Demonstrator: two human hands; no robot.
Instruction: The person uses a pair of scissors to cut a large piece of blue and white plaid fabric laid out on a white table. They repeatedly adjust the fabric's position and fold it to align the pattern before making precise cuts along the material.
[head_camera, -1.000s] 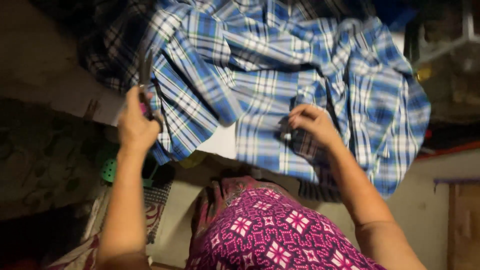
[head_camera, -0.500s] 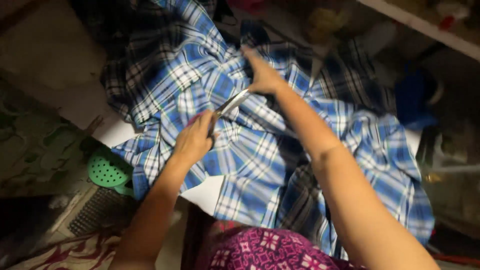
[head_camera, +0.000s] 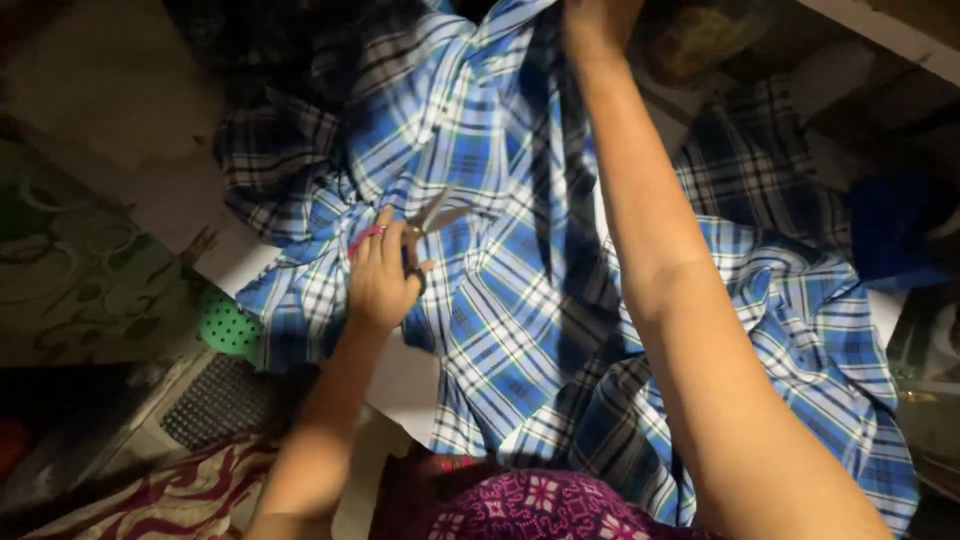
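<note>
While the left hand (head_camera: 380, 285) gripped scissors (head_camera: 428, 222), blades parted, the blue-white plaid cloth (head_camera: 520, 330) lay rumpled under it on the bench (head_camera: 170, 200); the right hand (head_camera: 595, 15), stretched beyond, pinched the cloth's far edge.

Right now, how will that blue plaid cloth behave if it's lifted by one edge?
Probably floppy: the blue plaid cloth lies in folds and ridges. Likely light, since the right hand raises one end alone. It may drag or bunch under the left hand holding scissors.
</note>
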